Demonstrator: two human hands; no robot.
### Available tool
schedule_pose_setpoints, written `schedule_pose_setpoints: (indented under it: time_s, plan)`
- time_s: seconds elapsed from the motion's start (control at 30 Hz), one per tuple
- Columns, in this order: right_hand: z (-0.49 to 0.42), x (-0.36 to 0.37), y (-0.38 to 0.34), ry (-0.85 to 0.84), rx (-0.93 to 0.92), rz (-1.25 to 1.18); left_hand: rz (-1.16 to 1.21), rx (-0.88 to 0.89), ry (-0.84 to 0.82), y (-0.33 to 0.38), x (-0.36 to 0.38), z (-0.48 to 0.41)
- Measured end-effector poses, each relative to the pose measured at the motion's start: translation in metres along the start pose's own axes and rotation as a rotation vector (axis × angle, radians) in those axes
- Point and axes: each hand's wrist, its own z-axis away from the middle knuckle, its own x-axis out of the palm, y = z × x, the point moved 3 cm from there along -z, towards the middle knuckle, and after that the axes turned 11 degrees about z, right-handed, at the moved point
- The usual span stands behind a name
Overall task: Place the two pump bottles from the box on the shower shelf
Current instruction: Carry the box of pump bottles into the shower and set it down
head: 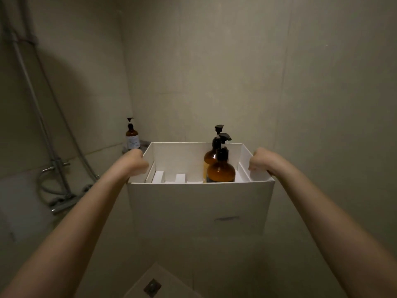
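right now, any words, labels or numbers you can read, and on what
None can be read.
On the shelf bottle: pale label, print too blurred.
On the box: dark front mark, too blurred.
On the front bottle and rear bottle: no label in view.

A single wide-angle camera, worn on the person's head, looks forward and down into the corner of a beige-tiled shower stall. Two bare forearms reach away from the near bottom corners of the frame to the left hand (137, 161) and right hand (258, 161), which grip the sides of a white cardboard box (199, 203) held close at centre. The lens bows the grey metal shower pipes (32, 87) at far left. A square metal floor drain (152, 286) sits at the near bottom edge, below the box.
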Motion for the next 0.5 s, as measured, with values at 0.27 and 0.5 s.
schedule_pose_setpoints:
  time_s: [0.27,0.5]
  plan:
    - [-0.097,0.018,-0.063,-0.083,-0.269,-0.027,-0.056,-0.179,0.2,-0.022,-0.015,-0.016]
    - [-0.162,0.032,-0.133,-0.184,-0.575,-0.031,-0.049,-0.427,0.411,-0.04,-0.025,-0.002]
